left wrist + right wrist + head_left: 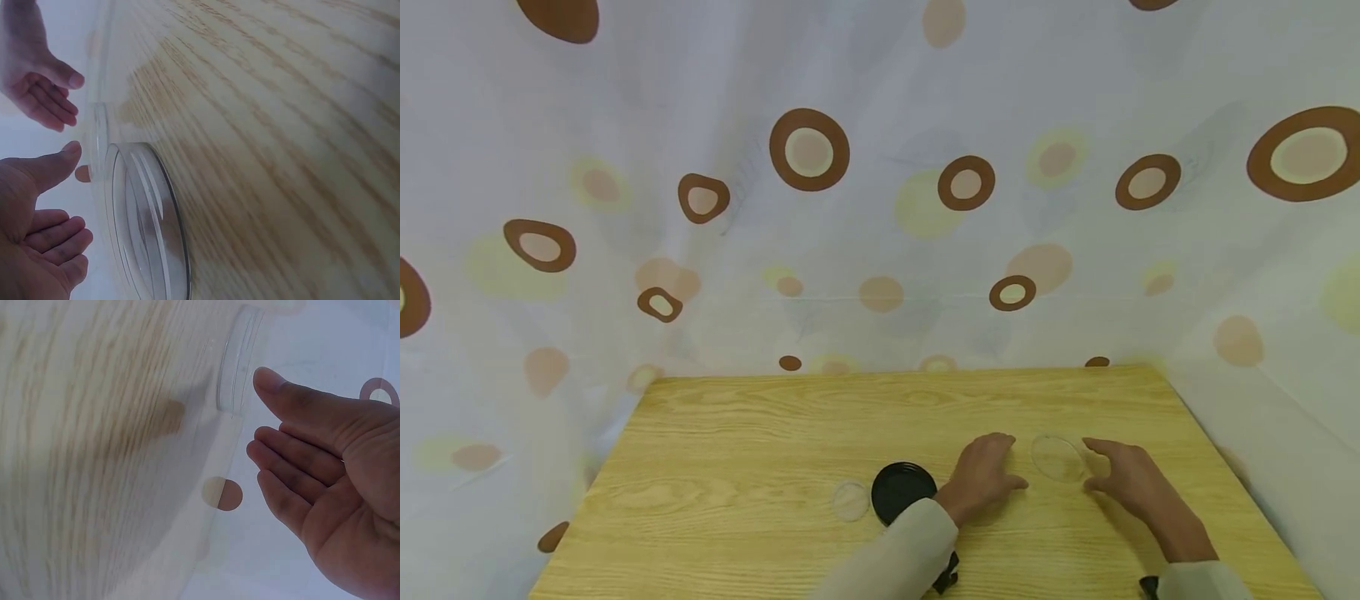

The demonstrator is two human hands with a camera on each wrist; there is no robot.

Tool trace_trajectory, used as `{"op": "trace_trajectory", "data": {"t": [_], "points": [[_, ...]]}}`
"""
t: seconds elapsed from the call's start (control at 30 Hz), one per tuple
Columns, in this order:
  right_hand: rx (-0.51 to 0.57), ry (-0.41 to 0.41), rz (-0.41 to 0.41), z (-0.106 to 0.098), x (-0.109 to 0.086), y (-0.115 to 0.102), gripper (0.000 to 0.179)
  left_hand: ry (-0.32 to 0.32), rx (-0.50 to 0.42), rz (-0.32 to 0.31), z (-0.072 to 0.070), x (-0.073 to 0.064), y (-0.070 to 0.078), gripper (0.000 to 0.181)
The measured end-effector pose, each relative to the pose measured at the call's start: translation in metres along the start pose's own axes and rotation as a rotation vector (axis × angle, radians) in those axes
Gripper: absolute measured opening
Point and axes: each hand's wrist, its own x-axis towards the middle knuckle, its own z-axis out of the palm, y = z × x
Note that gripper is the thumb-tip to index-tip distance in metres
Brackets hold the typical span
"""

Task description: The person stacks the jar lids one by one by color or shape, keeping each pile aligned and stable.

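My left hand [985, 473] is held over the wooden table, its thumb apart from its fingers and nothing in its grasp. To its right lies a clear round shallow dish [1058, 458]. Beyond that dish is my right hand [1123, 479], also holding nothing, with thumb and fingers turned towards the dish. In the right wrist view the dish [237, 362] sits just past the thumb tip, apart from it as far as I can tell. A larger-looking clear-walled round dish [150, 225] stands close in the left wrist view; which one it is, I cannot tell.
Left of my left forearm lies a black round dish-like thing [901, 492], partly hidden by the sleeve. A clear round disc [850, 502] lies beside it. The wooden table [737, 442] meets a patterned curtain [865, 250] at its back and sides.
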Motion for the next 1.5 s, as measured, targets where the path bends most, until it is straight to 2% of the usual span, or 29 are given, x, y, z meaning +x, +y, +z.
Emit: {"op": "trace_trajectory", "data": {"t": [0.17, 0.5, 0.7, 0.9, 1.0, 1.13, 1.2, 1.37, 1.5], "points": [[-0.008, 0.015, -0.001, 0.0, 0.001, 0.007, 0.065, 0.004, -0.022, 0.007, 0.006, 0.005, 0.008, 0.057], [0.007, -0.022, 0.033, 0.001, 0.007, 0.009, 0.062, 0.047, -0.025, -0.014, 0.017, 0.014, 0.012, 0.057], [0.005, -0.033, 0.039, 0.001, 0.011, 0.007, 0.059, 0.066, -0.036, -0.053, 0.024, 0.019, 0.015, 0.056], [-0.046, -0.026, 0.028, 0.003, 0.014, 0.009, 0.054, 0.073, -0.034, -0.084, 0.03, 0.024, 0.017, 0.051], [-0.05, -0.025, 0.022, 0.004, 0.016, 0.01, 0.053, 0.066, -0.029, -0.087, 0.032, 0.026, 0.017, 0.044], [-0.061, -0.02, 0.019, 0.005, 0.018, 0.01, 0.052, 0.065, -0.004, -0.053, 0.034, 0.029, 0.018, 0.027], [-0.065, -0.011, 0.016, 0.005, 0.018, 0.01, 0.052, 0.067, 0.008, -0.037, 0.035, 0.03, 0.019, 0.024], [-0.072, -0.008, 0.006, 0.006, 0.019, 0.006, 0.053, 0.058, 0.002, -0.065, 0.037, 0.033, 0.025, 0.037], [-0.091, -0.023, 0.013, 0.007, 0.021, 0.005, 0.054, 0.037, -0.004, -0.096, 0.037, 0.034, 0.027, 0.038]]}}
